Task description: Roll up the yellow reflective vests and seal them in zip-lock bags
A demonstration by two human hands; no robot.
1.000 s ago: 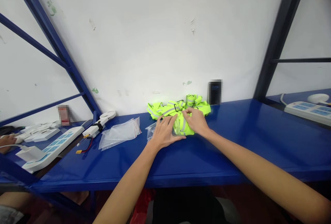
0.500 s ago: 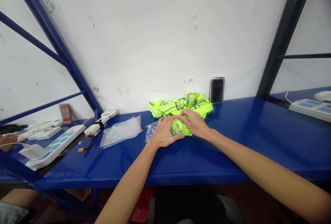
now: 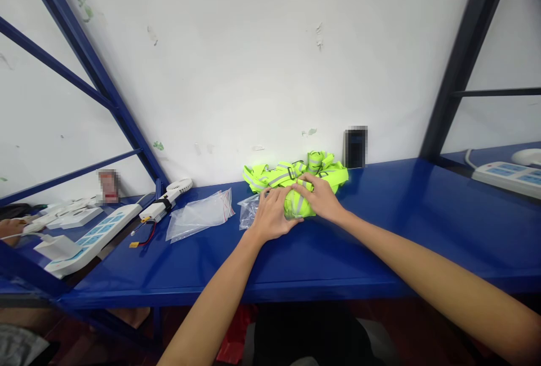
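Observation:
A folded bundle of neon-yellow reflective strap lies on the blue shelf, partly inside a clear plastic bag. My left hand presses on the bag and the bundle's left side with its fingers curled over it. My right hand grips the bundle from the right, fingers closed on the fabric. Behind them, against the wall, sits a loose pile of more neon-yellow straps.
Flat clear bags with red zip lines lie to the left. A small white fan, a red-and-black wired connector and a white power strip sit farther left. A dark box stands by the wall. Another person's hand shows at far left.
Both hands have drawn closer around the bundle and squeezed it tighter. The left hand's fingers went from lying flat to curled over it.

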